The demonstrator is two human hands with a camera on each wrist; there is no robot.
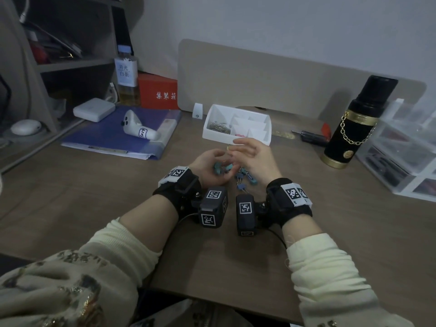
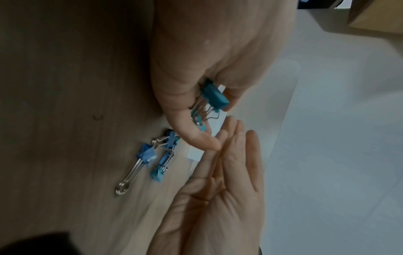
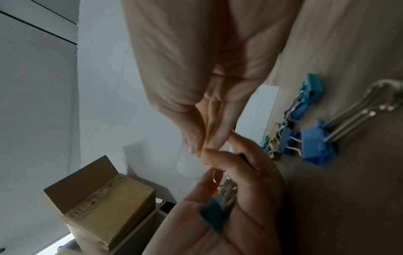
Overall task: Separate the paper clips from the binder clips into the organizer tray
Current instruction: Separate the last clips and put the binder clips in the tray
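My left hand (image 1: 223, 165) (image 2: 216, 120) is cupped around several teal binder clips (image 2: 214, 96) (image 3: 212, 215), a little above the desk. My right hand (image 1: 232, 149) (image 3: 196, 146) meets its fingertips, thumb pressed against straight fingers. Whether it pinches anything is hidden. More blue and teal binder clips (image 1: 243, 178) (image 2: 150, 155) (image 3: 316, 143) lie loose on the desk under the hands. Just beyond stands the white organizer tray (image 1: 212, 135), with a heap of metal paper clips (image 1: 218, 127) in its left compartment.
A black and gold flask (image 1: 354, 123) and clear drawers (image 1: 405, 156) stand at the right. A screwdriver (image 1: 311, 136) lies beside the tray. A blue folder (image 1: 106, 138) with a white controller (image 1: 136, 128) lies at the left, before a bottle (image 1: 127, 76) and red box (image 1: 160, 90).
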